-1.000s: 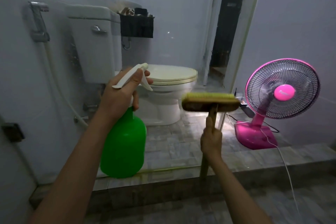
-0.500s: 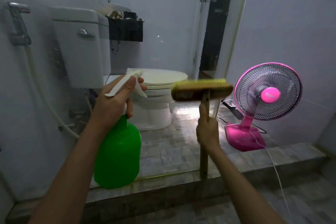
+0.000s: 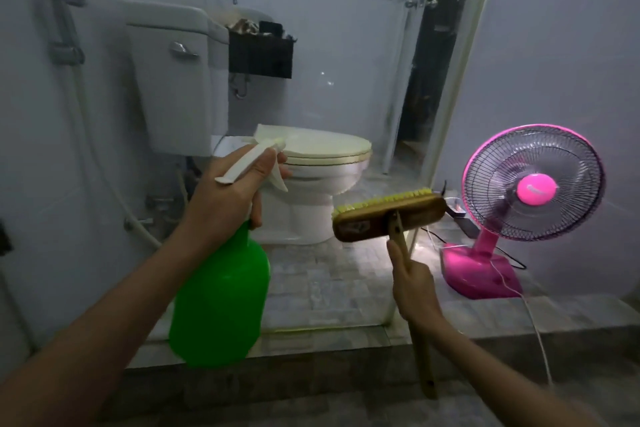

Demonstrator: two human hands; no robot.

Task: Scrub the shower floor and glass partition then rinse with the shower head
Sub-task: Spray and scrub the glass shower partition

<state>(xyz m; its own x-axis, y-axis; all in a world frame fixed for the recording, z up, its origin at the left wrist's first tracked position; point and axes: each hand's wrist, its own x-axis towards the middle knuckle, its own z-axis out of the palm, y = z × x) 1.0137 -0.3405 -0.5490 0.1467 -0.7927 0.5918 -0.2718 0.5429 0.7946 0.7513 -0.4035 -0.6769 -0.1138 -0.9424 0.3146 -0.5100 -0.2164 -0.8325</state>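
My left hand (image 3: 225,198) grips the white trigger head of a green spray bottle (image 3: 221,302), raised in front of the glass partition (image 3: 346,97) with the nozzle toward the glass. My right hand (image 3: 414,291) holds the wooden handle of a scrub brush (image 3: 388,218). Its wooden head with yellow bristles is tilted, left end lower, and sits close to the glass. A hand sprayer (image 3: 65,28) hangs on the left wall with a white hose (image 3: 90,149) looping down. The stone-tile floor (image 3: 329,281) lies behind the glass above a raised step (image 3: 346,340).
A white toilet (image 3: 311,184) with its cistern (image 3: 176,80) stands behind the glass. A black wall basket (image 3: 259,52) hangs beside the cistern. A pink table fan (image 3: 526,191) sits on the step at the right, its white cord (image 3: 536,322) trailing down. A dark doorway (image 3: 429,62) opens at the back.
The brush head has dropped lower and tilted, its left end down. My view has swung a little to the left, and the spray bottle stays raised in my left hand.
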